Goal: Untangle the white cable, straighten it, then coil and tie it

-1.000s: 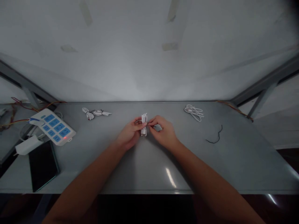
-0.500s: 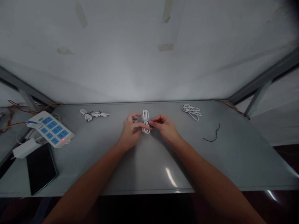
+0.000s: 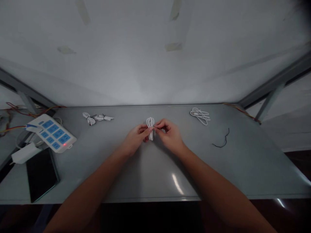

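A coiled white cable (image 3: 150,121) stands nearly upright between my hands at the middle of the table. My left hand (image 3: 139,136) is closed on the bundle, its thumb across the front of the coil. From the right, my right hand (image 3: 169,133) pinches at the coil's middle, thumb and index finger together on what looks like the ends of the dark tie around it. The fingertips cover most of that tie. Off to the right lie a loose coiled white cable (image 3: 200,115) and a black twist tie (image 3: 225,141).
Two tied white cable bundles (image 3: 89,118) lie at the back left. A power strip (image 3: 54,132) with a red light, a white adapter (image 3: 25,153) and a dark tablet (image 3: 41,174) occupy the left end. A white wall (image 3: 150,74) rises behind the grey table (image 3: 155,174).
My left fingers, stretched around the coil before, have closed on it with the thumb now in front. The right hand still pinches at the coil's middle, and the cable has shifted slightly.
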The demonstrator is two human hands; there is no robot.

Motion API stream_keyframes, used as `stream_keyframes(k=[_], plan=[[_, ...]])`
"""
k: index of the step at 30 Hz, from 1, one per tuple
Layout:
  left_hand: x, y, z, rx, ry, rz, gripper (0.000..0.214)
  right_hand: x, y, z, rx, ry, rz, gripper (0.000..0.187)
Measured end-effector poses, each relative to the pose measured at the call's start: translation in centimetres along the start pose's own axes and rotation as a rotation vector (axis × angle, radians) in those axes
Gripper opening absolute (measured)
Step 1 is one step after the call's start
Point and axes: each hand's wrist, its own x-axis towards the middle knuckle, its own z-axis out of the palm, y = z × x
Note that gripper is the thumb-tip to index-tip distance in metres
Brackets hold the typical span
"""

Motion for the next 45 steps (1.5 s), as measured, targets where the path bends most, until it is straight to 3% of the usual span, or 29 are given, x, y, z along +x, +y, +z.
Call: stream_keyframes(k=[7,11,18,24,27,32,36,38,42,45], plan=[[0.2,-0.3,-0.7,0.116,-0.080,0.092,0.033,0.2,0.0,-0.3,-0.049,0.022,-0.015,0.015],[0.2,-0.3,-0.7,0.212,-0.018,0.143,0.033,0.5,0.4,-0.5,0.036,0.015,0.114,0.017],[0.1,0.4,-0.4,0.117,0.005,0.263,0.016,0.9,0.2,-0.7,0.267,-0.040,0.399,0.027],[-0.5,1.0,-0.2,0.212,0.036,0.356,0.012,1.0,0.4,-0.7,0.320,-0.032,0.471,0.028],[-0.4,0.6,0.1,0.140,0.059,0.320,0.004,1.0,0.6,-0.8,0.316,-0.030,0.452,0.030],[0.2,-0.5,0.1,-0.081,0.049,0.118,0.053,1.1,0.8,-0.9,0.261,-0.006,0.375,0.029],[0.5,-0.7,-0.3,0.050,-0.118,0.090,0.039,1.1,0.6,-1.2,0.276,-0.019,0.370,0.027],[0.6,-0.7,-0.6,0.158,-0.151,0.133,0.030,1.2,0.4,-1.2,0.298,-0.022,0.389,0.027],[0.9,-0.9,-1.0,0.471,0.031,0.360,0.020,1.3,0.1,-1.2,0.412,-0.045,0.491,0.031],[1.3,-1.3,-1.3,0.608,0.101,0.536,0.021,1.4,0.0,-1.2,0.538,-0.054,0.547,0.032]])
